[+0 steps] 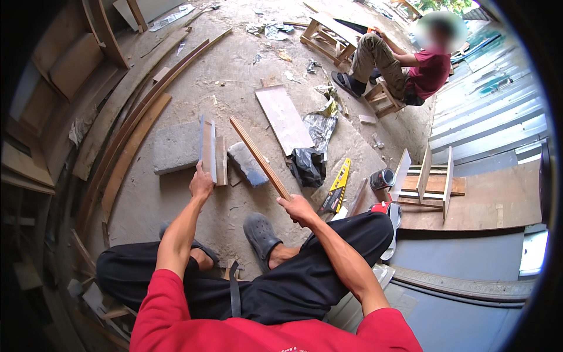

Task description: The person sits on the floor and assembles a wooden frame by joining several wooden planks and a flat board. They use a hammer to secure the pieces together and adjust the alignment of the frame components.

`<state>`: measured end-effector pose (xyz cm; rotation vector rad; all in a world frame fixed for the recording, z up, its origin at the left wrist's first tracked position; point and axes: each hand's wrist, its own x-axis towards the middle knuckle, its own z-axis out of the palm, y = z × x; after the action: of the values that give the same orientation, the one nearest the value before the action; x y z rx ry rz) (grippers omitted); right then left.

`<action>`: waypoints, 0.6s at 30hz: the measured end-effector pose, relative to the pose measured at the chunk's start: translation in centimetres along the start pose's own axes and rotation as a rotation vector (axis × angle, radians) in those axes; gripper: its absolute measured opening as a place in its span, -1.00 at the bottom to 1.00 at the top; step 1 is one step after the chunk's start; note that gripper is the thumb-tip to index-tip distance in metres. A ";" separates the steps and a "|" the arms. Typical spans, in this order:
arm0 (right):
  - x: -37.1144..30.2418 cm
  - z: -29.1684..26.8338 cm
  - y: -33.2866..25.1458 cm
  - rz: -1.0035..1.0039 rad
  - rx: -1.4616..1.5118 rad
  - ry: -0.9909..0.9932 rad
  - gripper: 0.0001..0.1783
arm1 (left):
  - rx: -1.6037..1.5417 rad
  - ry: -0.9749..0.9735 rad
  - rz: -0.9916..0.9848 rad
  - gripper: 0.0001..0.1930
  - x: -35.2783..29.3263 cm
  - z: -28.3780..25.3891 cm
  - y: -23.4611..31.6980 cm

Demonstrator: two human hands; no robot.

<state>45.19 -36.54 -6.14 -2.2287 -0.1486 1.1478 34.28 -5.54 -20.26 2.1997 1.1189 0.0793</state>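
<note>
My left hand is closed at the near end of a narrow grey-blue strip, which leans beside a concrete block. Just right of that strip stands a short piece of wood. In my right hand is the near end of a long brown wooden strip, tilted up and away to the left. Its middle passes over a smaller grey block. A yellow and black handsaw-shaped item lies right of my right hand.
A flat board and a black plastic bag lie ahead. Long planks run along the left. An open can and a wooden frame are at right. Another person sits on a stool at far right.
</note>
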 end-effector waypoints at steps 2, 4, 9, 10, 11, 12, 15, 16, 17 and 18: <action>-0.9 -0.1 -0.9 0.024 -0.042 0.006 -0.49 | -0.125 0.084 -0.020 -0.45 -0.1 -0.5 0.3; -1.1 0.0 -0.9 -0.001 -0.043 0.026 -0.50 | -0.253 0.136 -0.064 -0.48 -0.7 -0.6 1.5; -1.2 0.5 -1.0 -0.086 0.025 0.083 -0.51 | -0.709 0.316 -0.120 -0.52 -3.9 1.0 4.2; -0.9 0.7 -0.9 -0.097 0.037 0.098 -0.51 | -0.695 0.378 -0.083 -0.52 -5.0 1.4 4.8; -0.7 0.9 -0.5 -0.101 0.050 0.115 -0.50 | -0.679 0.430 -0.048 -0.52 -6.7 1.8 6.1; -0.6 1.2 -0.5 -0.111 0.088 0.121 -0.48 | -0.717 0.428 -0.069 -0.52 -7.9 2.4 6.6; -0.3 2.0 -1.0 -0.129 0.200 0.108 -0.42 | -0.887 0.413 -0.059 -0.51 -10.6 4.2 7.4; -0.3 2.2 -1.4 -0.129 0.236 0.081 -0.39 | -0.940 0.396 -0.066 -0.51 -11.3 4.9 7.0; -0.1 2.2 -1.4 -0.118 0.276 0.062 -0.36 | -0.966 0.376 -0.055 -0.51 -12.5 5.3 7.5; 0.0 2.2 -1.5 -0.110 0.293 0.058 -0.29 | -0.990 0.360 -0.042 -0.51 -13.7 5.4 8.1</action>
<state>43.75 -34.25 -6.24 -1.9672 -0.0729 0.9766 33.02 -21.91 -16.59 1.2866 0.9906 0.8456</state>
